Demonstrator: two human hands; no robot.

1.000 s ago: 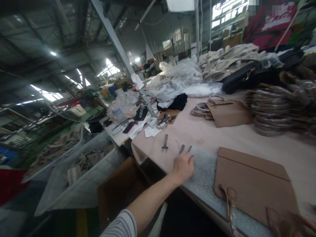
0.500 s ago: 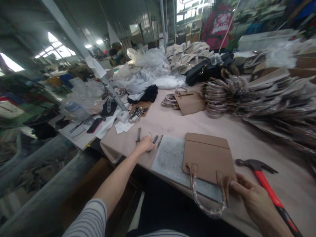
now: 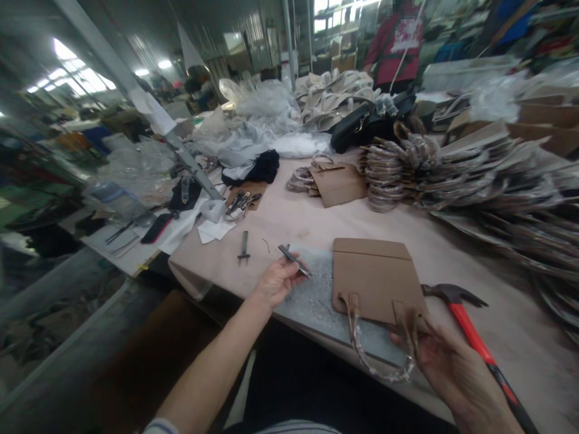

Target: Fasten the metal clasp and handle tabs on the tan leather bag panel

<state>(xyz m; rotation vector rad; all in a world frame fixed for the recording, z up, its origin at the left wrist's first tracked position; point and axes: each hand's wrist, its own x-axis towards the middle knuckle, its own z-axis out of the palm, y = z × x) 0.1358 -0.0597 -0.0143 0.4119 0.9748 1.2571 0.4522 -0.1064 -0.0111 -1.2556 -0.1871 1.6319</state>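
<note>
At the lower centre of the frame, the left hand (image 3: 277, 282) has its fingers (image 3: 294, 274) pinched together on a thin metal tool (image 3: 293, 260), which slants up and to the left from the fingertips, lifted just above the surface (image 3: 289, 220). To the lower right, the right hand (image 3: 446, 361) has its fingers (image 3: 409, 340) curled around the base of the wrapped handle (image 3: 377, 364) of a tan bag (image 3: 374, 278); how firmly they close on it cannot be told through the blur. The bag lies flat between the two hands, its lower edge touching the right fingers and its left edge near the tool tip but apart from it. Part of the bag rests on a grey speckled pad (image 3: 312, 292) at the surface's near edge, directly under the left fingers. A hammer (image 3: 470, 337) with a red shaft lies just right of the bag, its head beside the bag's right edge. Left of the left hand, another small dark tool (image 3: 244, 246) lies on the surface, well apart. Toward the upper centre sits a second tan bag (image 3: 337, 184), and a tall stack of bags with wrapped handles (image 3: 452, 172) fills the upper right. A person in a red top (image 3: 398, 45) stands at the top of the frame.
</note>
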